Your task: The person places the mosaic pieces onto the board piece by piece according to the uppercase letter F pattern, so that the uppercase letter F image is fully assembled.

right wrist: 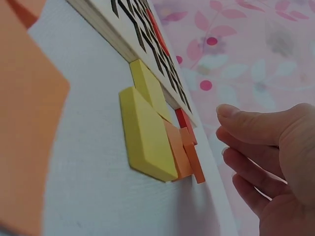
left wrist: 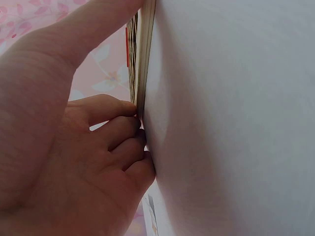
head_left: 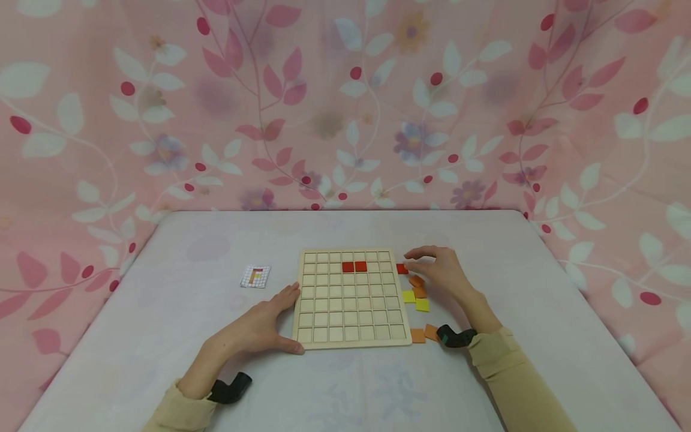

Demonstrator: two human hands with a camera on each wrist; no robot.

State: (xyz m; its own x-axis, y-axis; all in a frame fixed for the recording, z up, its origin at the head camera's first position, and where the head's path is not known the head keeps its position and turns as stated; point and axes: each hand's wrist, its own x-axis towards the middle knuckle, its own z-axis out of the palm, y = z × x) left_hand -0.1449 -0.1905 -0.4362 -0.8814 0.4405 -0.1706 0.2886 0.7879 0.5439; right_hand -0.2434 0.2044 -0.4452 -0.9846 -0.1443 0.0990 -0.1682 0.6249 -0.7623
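Red tile (head_left: pixel 402 269): on the worktop just off the grid board's right edge, near its far corner
Right hand (head_left: pixel 439 270): fingers (right wrist: pixel 246 129) loosely curved and apart over the red tile – holding nothing
Grid board (head_left: pixel 351 298): mid-worktop, two red squares (head_left: pixel 354 266) in its second row
Left hand (head_left: pixel 259 327): fingers (left wrist: pixel 115 129) straight, pressed on the board's left edge
Loose tiles: orange (head_left: pixel 416 281), yellow (head_left: pixel 415 300) – along the right edge
Pattern card (head_left: pixel 255 276): left of the board
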